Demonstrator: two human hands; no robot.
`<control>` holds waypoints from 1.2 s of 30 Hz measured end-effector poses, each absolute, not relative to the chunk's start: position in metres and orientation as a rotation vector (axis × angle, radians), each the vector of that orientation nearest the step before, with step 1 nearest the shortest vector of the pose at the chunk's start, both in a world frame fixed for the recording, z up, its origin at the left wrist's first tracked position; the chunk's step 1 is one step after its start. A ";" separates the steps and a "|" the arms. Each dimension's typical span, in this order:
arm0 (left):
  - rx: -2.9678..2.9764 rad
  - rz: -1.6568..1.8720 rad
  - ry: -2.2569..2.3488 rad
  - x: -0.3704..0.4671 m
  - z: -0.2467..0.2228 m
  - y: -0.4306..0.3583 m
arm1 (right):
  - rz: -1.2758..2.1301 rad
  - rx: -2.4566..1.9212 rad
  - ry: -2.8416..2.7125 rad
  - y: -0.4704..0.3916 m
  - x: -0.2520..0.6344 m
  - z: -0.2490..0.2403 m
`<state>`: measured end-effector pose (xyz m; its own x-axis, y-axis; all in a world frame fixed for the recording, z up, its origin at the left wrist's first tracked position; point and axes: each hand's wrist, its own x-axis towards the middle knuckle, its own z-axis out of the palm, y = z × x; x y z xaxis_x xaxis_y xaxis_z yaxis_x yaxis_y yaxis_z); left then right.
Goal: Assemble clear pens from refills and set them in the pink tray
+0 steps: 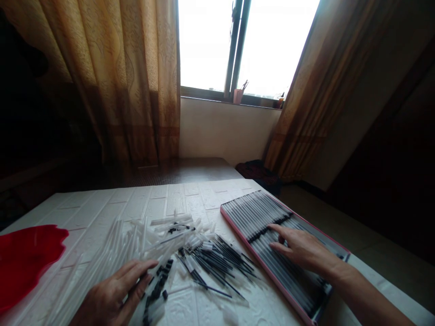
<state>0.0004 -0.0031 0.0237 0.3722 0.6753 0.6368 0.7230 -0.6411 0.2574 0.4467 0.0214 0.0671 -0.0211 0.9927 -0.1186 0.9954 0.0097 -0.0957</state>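
My left hand (117, 290) rests at the lower left beside a row of small black caps (159, 283), its fingers bent; whether it holds anything is hidden. Over the pink-edged tray (249, 246), my right hand (294, 246) has its index finger and thumb apart, near the middle row of black ends. Rows of clear tubes (254, 210) with black ends fill the tray. Thin black sticks (217, 262) lie fanned out on the white table left of it. Long clear tubes (112, 244) are heaped between the sticks and the left side.
A red scalloped dish (27, 258) sits at the left edge of the white brick-patterned table (190, 194). Behind are a dark table (200, 170), curtains and a window with a pink cup (238, 95) on its sill. A dark bag (258, 172) lies beyond the table.
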 end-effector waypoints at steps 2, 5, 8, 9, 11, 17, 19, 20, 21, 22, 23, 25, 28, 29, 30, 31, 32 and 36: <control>-2.555 -1.131 -1.313 0.000 0.023 -0.004 | -0.209 2.186 2.209 0.021 0.446 0.068; -2.581 -1.144 -1.321 0.001 0.024 -0.004 | -0.160 2.192 2.209 0.020 0.443 0.069; -2.594 -1.151 -1.326 0.001 0.025 -0.004 | -0.066 2.184 2.241 0.016 0.436 0.068; -2.591 -1.149 -1.328 0.001 0.025 -0.004 | -0.030 2.180 2.255 0.015 0.433 0.068; -2.588 -1.143 -1.343 0.000 0.022 -0.004 | 0.022 2.174 2.271 0.013 0.428 0.067; -2.587 -1.041 -1.467 -0.012 0.002 -0.005 | 0.033 2.152 2.288 0.011 0.420 0.069; -2.562 -1.004 -1.486 -0.016 -0.004 -0.004 | 0.029 2.137 2.322 0.010 0.418 0.069; -2.553 -0.996 -1.486 -0.017 -0.006 -0.003 | 0.025 2.126 2.348 0.009 0.416 0.068; -2.540 -0.999 -1.483 -0.018 -0.007 -0.002 | 0.022 2.112 2.376 0.009 0.415 0.067; -2.532 -1.005 -1.480 -0.018 -0.007 -0.001 | 0.023 2.099 2.403 0.008 0.413 0.066; -2.529 -1.012 -1.478 -0.018 -0.007 0.000 | 0.028 2.088 2.426 0.008 0.412 0.064; -2.533 -1.026 -1.477 -0.017 -0.005 0.001 | 0.034 2.081 2.450 0.008 0.411 0.062; -2.509 -1.064 -1.487 -0.015 0.003 0.000 | 0.007 2.090 2.489 0.008 0.412 0.062; -2.500 -1.066 -1.506 -0.013 0.008 -0.001 | 0.003 2.094 2.517 0.007 0.412 0.064; -2.479 -1.108 -1.490 -0.011 0.013 -0.002 | 0.013 2.097 2.553 0.006 0.410 0.066; -2.483 -1.130 -1.495 -0.009 0.019 -0.002 | 0.031 2.095 2.599 0.005 0.407 0.070; -2.477 -1.129 -1.524 -0.007 0.025 -0.003 | 0.051 2.081 2.656 0.003 0.402 0.073; -2.448 -1.169 -1.467 -0.001 0.038 -0.005 | 0.037 1.889 2.927 -0.003 0.362 0.087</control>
<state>-0.0012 -0.0047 0.0378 0.2606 0.7328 0.6286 0.7766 -0.5459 0.3145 0.3623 -0.0034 0.0869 -0.3709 0.8811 0.2934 0.8883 0.4287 -0.1647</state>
